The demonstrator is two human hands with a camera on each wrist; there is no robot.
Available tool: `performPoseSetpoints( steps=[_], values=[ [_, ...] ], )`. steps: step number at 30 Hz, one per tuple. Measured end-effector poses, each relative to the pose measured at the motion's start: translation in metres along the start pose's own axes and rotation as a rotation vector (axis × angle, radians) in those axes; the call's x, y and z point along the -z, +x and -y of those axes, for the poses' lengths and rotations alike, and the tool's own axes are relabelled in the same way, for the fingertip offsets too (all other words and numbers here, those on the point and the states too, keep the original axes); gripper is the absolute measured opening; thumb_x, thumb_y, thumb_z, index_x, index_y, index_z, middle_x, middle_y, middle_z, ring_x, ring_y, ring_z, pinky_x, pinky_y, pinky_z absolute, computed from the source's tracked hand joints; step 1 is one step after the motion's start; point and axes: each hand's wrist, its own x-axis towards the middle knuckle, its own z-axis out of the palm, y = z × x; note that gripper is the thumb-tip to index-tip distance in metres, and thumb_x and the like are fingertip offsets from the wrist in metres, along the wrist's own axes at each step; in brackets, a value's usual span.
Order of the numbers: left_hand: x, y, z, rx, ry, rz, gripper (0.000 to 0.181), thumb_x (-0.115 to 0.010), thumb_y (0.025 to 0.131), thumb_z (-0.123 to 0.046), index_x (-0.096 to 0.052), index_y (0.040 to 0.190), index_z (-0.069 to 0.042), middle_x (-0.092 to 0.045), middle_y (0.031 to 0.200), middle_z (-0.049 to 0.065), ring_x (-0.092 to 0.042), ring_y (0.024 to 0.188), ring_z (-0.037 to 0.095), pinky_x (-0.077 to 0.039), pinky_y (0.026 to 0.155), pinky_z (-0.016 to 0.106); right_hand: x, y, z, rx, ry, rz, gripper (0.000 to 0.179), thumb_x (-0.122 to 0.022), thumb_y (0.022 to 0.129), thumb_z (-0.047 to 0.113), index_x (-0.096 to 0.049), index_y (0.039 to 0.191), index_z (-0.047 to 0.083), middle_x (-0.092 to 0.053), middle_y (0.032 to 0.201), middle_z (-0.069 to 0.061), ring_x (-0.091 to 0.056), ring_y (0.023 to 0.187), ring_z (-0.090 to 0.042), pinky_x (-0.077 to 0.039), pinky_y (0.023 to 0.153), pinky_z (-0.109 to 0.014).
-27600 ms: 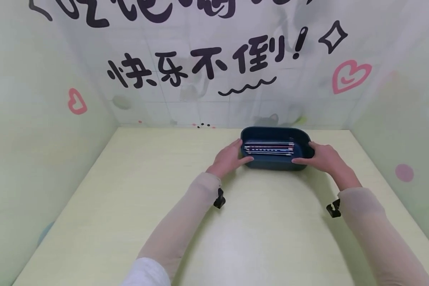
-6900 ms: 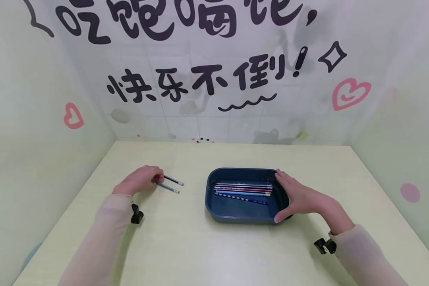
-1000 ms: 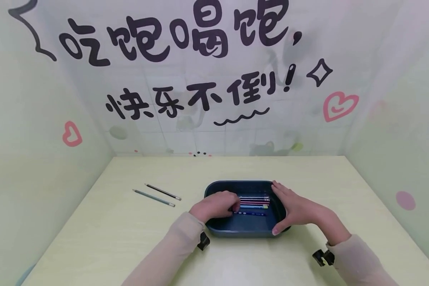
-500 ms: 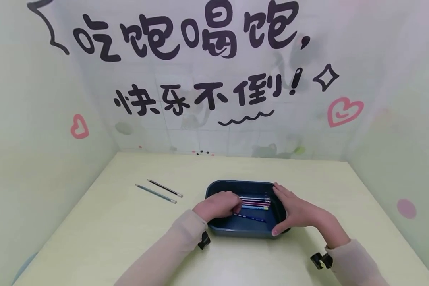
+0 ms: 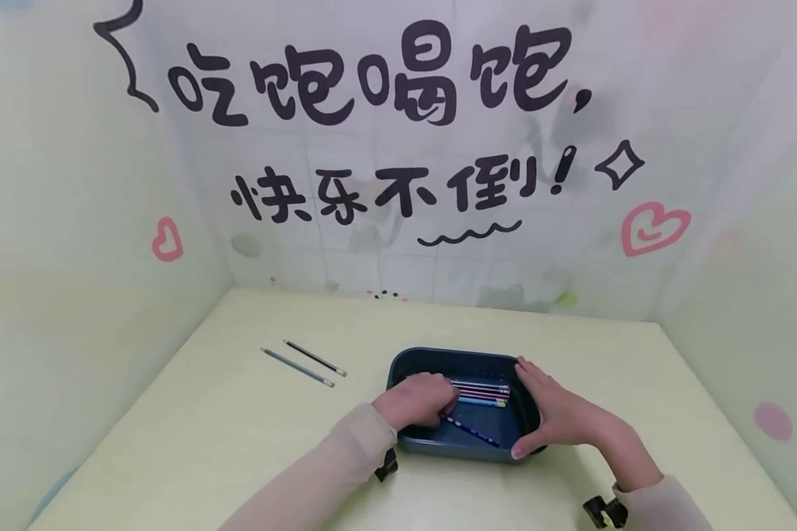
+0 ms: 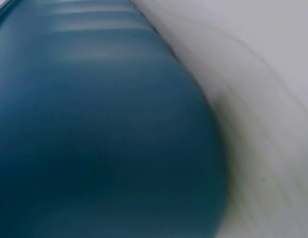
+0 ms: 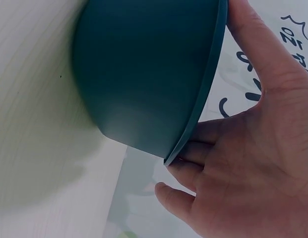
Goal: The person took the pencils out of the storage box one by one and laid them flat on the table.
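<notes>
A dark blue plastic box [image 5: 465, 448] stands on the table in the head view. My left hand [image 5: 421, 400] reaches inside it with curled fingers and pinches one end of a dark blue patterned pencil [image 5: 474, 430], which lies slanted toward the front right. Behind it several pencils [image 5: 481, 392] lie side by side, their left ends hidden by the hand. My right hand [image 5: 567, 417] grips the box's right end, thumb at the front rim and fingers at the back; the right wrist view shows fingers hooked over the rim [image 7: 206, 84]. Only the box's outer wall [image 6: 119, 99] fills the left wrist view.
Left of the box, a blue-green pencil [image 5: 297, 367] and a black pencil [image 5: 314, 358] lie roughly parallel on the pale table [image 5: 192, 435], erasers toward the box. A printed curtain [image 5: 398, 273] closes off the back, with pale side walls left and right.
Long ago both hands held the box farther back; later the left hand had two pencils at the left, now lying there. Lately the dark blue pencil has swung its right end toward the front.
</notes>
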Motion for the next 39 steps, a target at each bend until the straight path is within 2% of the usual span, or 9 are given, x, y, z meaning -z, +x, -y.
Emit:
performPoseSetpoints(
  steps=[5, 11, 17, 22, 27, 30, 34, 39],
  values=[
    [0.003, 0.003, 0.004, -0.004, 0.004, -0.01, 0.023, -0.074, 0.084, -0.012, -0.055, 0.076, -0.021, -0.055, 0.074, -0.009, -0.05, 0.065, 0.007, -0.042, 0.06, 0.021, 0.005, 0.002, -0.001, 0.013, -0.005, -0.015, 0.131, -0.089, 0.066, 0.048, -0.011, 0.155, -0.01, -0.004, 0.163, -0.03, -0.007, 0.149, -0.053, -0.022, 0.113, -0.07],
    [0.0, -0.001, 0.007, -0.039, -0.054, -0.05, 0.024, -0.071, 0.081, -0.007, -0.052, 0.075, -0.021, -0.05, 0.072, -0.01, -0.046, 0.064, 0.007, -0.038, 0.059, 0.02, 0.002, 0.002, -0.003, -0.014, -0.001, 0.028, 0.133, -0.087, 0.067, 0.051, -0.008, 0.156, -0.008, -0.002, 0.164, -0.029, -0.005, 0.149, -0.053, -0.022, 0.113, -0.07],
    [0.006, -0.001, 0.021, -0.03, -0.143, -0.101, 0.021, -0.069, 0.08, -0.006, -0.053, 0.08, -0.019, -0.049, 0.074, -0.008, -0.045, 0.067, 0.009, -0.037, 0.06, 0.019, 0.006, 0.005, -0.003, -0.018, -0.018, 0.023, 0.134, -0.087, 0.067, 0.053, -0.007, 0.156, -0.006, 0.0, 0.165, -0.028, -0.005, 0.15, -0.052, -0.021, 0.114, -0.07],
    [0.014, -0.001, 0.031, -0.009, -0.273, -0.114, 0.018, -0.069, 0.081, -0.007, -0.055, 0.082, -0.019, -0.051, 0.075, -0.007, -0.047, 0.068, 0.008, -0.037, 0.06, 0.019, 0.007, 0.007, -0.004, -0.018, -0.014, 0.023, 0.133, -0.087, 0.067, 0.053, -0.007, 0.156, -0.006, 0.0, 0.165, -0.026, -0.004, 0.15, -0.052, -0.02, 0.114, -0.07],
    [0.022, -0.001, 0.033, -0.027, -0.386, -0.12, 0.017, -0.069, 0.082, -0.007, -0.056, 0.084, -0.017, -0.052, 0.076, -0.007, -0.049, 0.071, 0.008, -0.039, 0.064, 0.019, 0.003, 0.004, -0.007, -0.029, -0.006, 0.028, 0.134, -0.087, 0.067, 0.054, -0.008, 0.156, -0.006, 0.0, 0.165, -0.026, -0.004, 0.15, -0.052, -0.021, 0.114, -0.07],
    [0.03, -0.002, 0.032, -0.033, -0.421, -0.132, 0.017, -0.069, 0.082, -0.005, -0.056, 0.085, -0.016, -0.052, 0.077, -0.006, -0.049, 0.073, 0.009, -0.04, 0.066, 0.02, 0.003, 0.004, -0.007, -0.028, -0.014, 0.017, 0.134, -0.087, 0.066, 0.054, -0.008, 0.156, -0.006, -0.001, 0.165, -0.026, -0.006, 0.15, -0.052, -0.022, 0.114, -0.069],
    [0.034, -0.003, 0.032, -0.047, -0.451, -0.163, 0.018, -0.068, 0.082, -0.004, -0.055, 0.086, -0.016, -0.051, 0.079, -0.005, -0.048, 0.074, 0.01, -0.039, 0.067, 0.022, 0.004, 0.005, -0.007, -0.029, -0.025, 0.006, 0.134, -0.087, 0.065, 0.055, -0.01, 0.156, -0.007, -0.002, 0.165, -0.027, -0.007, 0.15, -0.052, -0.023, 0.114, -0.069],
    [0.033, -0.004, 0.032, -0.084, -0.465, -0.234, 0.017, -0.066, 0.082, -0.003, -0.055, 0.087, -0.016, -0.05, 0.081, -0.004, -0.048, 0.075, 0.011, -0.039, 0.069, 0.023, 0.004, 0.007, -0.007, -0.029, -0.031, 0.006, 0.134, -0.087, 0.065, 0.055, -0.011, 0.156, -0.007, -0.003, 0.165, -0.027, -0.008, 0.15, -0.051, -0.023, 0.114, -0.069]
  ],
)
